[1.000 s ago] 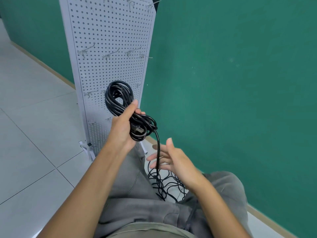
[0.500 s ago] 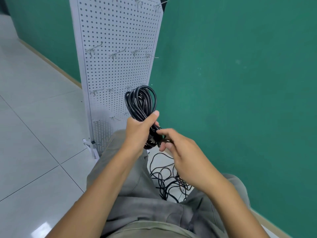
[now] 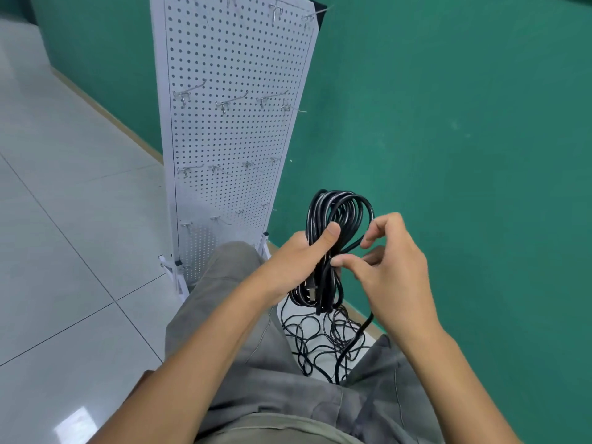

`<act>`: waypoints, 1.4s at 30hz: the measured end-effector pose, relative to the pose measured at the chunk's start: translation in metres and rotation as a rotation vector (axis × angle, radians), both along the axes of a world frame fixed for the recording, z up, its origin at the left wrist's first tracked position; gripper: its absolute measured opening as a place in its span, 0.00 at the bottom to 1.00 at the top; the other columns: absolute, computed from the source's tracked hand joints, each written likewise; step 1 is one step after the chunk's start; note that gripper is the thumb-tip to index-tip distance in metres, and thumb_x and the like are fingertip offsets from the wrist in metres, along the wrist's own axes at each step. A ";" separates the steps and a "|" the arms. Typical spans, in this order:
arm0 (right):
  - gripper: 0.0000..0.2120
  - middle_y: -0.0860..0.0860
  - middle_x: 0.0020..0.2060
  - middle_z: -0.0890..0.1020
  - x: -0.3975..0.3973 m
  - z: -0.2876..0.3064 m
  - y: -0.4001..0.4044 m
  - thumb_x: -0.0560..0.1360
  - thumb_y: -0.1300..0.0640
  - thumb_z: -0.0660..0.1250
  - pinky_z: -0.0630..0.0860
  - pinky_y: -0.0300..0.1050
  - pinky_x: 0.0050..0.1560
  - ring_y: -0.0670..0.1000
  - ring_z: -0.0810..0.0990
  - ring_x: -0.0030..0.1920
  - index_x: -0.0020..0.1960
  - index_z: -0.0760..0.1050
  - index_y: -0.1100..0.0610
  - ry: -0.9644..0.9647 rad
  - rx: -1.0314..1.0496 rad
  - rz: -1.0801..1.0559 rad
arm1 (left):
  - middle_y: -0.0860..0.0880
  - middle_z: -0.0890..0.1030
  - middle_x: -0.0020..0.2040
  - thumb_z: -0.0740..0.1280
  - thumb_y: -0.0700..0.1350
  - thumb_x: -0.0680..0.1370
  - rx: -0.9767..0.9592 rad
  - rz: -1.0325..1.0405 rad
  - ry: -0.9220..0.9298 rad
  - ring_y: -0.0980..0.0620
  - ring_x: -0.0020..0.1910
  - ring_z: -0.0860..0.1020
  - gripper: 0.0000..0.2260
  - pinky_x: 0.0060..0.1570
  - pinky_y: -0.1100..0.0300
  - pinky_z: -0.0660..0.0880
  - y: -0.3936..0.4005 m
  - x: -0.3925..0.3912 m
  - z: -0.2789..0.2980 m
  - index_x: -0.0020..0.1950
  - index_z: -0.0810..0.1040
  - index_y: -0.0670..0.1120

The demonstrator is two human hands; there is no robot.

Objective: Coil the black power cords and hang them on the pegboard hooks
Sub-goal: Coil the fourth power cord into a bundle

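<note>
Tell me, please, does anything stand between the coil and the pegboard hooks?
Nothing visible does. The left hand grips the coil while the right hand pinches a strand; open air lies between it and the bare hooks on the pegboard. Loose cord lies on the floor.

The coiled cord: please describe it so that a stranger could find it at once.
Start at the white pegboard standing against the green wall. To its lower right, the left hand grips the coiled cord, a tidy upright bundle of black loops, while the right hand pinches a strand. The loose cords below lie tangled on the floor.
</note>
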State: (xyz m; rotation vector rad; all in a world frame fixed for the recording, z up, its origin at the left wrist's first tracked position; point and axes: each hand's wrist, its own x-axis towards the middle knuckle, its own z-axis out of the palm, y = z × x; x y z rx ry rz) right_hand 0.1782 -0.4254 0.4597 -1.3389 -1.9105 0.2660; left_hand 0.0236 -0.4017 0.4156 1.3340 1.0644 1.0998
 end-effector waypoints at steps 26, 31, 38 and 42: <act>0.16 0.50 0.31 0.72 0.011 -0.055 0.008 0.85 0.60 0.60 0.65 0.37 0.32 0.47 0.67 0.31 0.40 0.79 0.56 0.604 -0.325 0.181 | 0.48 0.79 0.33 0.73 0.42 0.77 -0.150 0.229 -0.513 0.49 0.36 0.78 0.13 0.50 0.50 0.75 0.017 -0.024 -0.010 0.32 0.80 0.48; 0.16 0.49 0.33 0.68 0.002 0.000 0.011 0.86 0.55 0.60 0.61 0.43 0.34 0.49 0.63 0.33 0.43 0.81 0.49 0.429 -0.143 0.225 | 0.47 0.80 0.33 0.71 0.43 0.79 -0.141 0.234 -0.385 0.48 0.35 0.78 0.11 0.45 0.53 0.76 0.017 -0.025 -0.012 0.36 0.79 0.45; 0.16 0.52 0.39 0.79 -0.009 0.035 0.016 0.86 0.60 0.57 0.66 0.39 0.37 0.48 0.66 0.34 0.41 0.74 0.57 0.563 -0.186 0.294 | 0.47 0.79 0.35 0.75 0.54 0.73 -0.115 0.032 -0.329 0.47 0.35 0.77 0.10 0.47 0.46 0.71 0.004 -0.004 -0.010 0.38 0.80 0.50; 0.16 0.43 0.41 0.79 -0.009 0.039 0.019 0.87 0.56 0.56 0.74 0.41 0.46 0.44 0.75 0.43 0.48 0.81 0.53 0.519 -0.178 0.193 | 0.45 0.79 0.36 0.75 0.54 0.72 -0.096 -0.080 -0.347 0.45 0.37 0.77 0.09 0.47 0.44 0.71 -0.002 0.005 -0.006 0.41 0.80 0.51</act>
